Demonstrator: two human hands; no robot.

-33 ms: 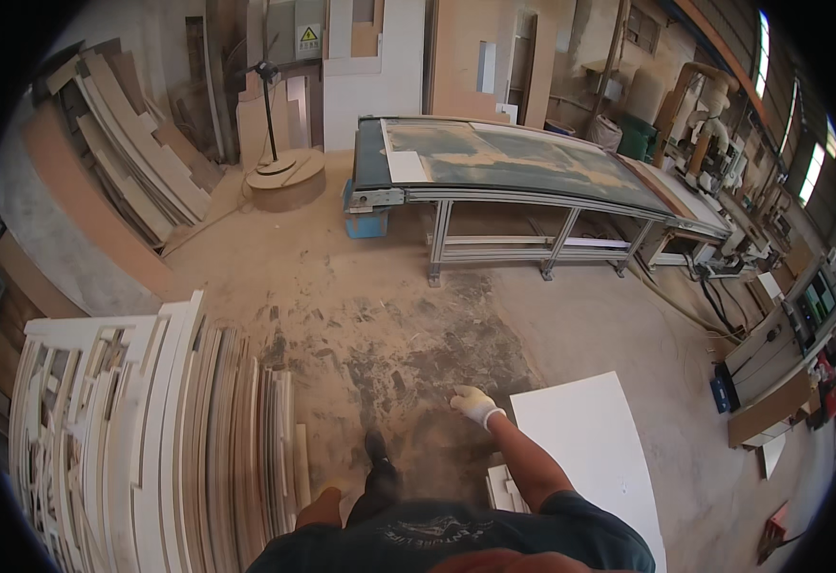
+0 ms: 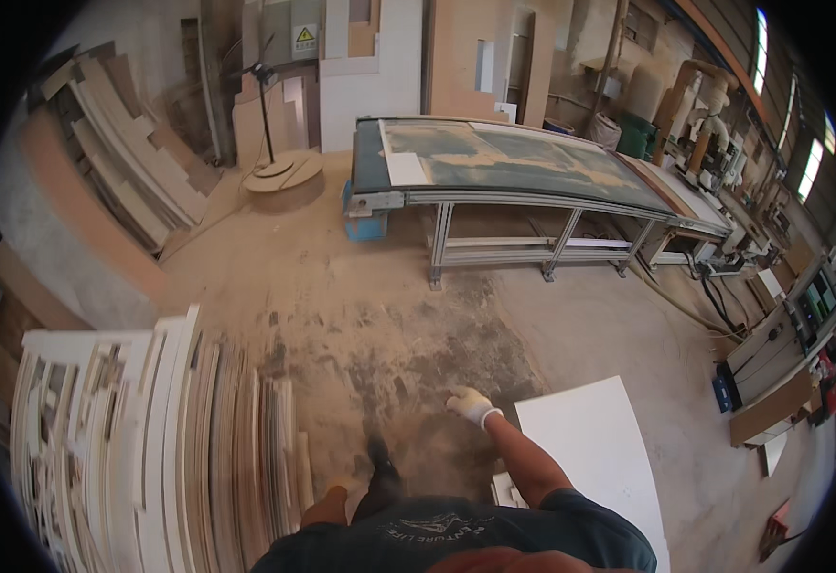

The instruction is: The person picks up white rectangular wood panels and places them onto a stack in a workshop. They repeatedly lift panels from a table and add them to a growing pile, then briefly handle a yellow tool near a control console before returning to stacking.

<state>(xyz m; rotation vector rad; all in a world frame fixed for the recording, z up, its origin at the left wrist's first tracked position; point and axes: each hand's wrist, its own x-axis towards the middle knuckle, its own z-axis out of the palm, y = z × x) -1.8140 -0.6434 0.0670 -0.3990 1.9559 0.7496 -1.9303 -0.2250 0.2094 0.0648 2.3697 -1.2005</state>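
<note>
Dusty floor (image 2: pixel 222 272); yellow warning sign (image 2: pixel 304 38) behind; gloved right hand (image 2: pixel 471 406) empty, loose; left hand (image 2: pixel 338 494), grip unclear

Gloved right hand (image 2: pixel 472 406) near white panel (image 2: pixel 590 444); table (image 2: pixel 368 162) beyond.

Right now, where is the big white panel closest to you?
In the head view, the white panel is at the lower right, partly hidden by the right forearm, just right of the gloved right hand.

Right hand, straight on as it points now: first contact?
Right hand points leftward and slightly forward; the way looks free over the dusty floor, perhaps passing near the stacked boards. Depth is unclear.
</note>
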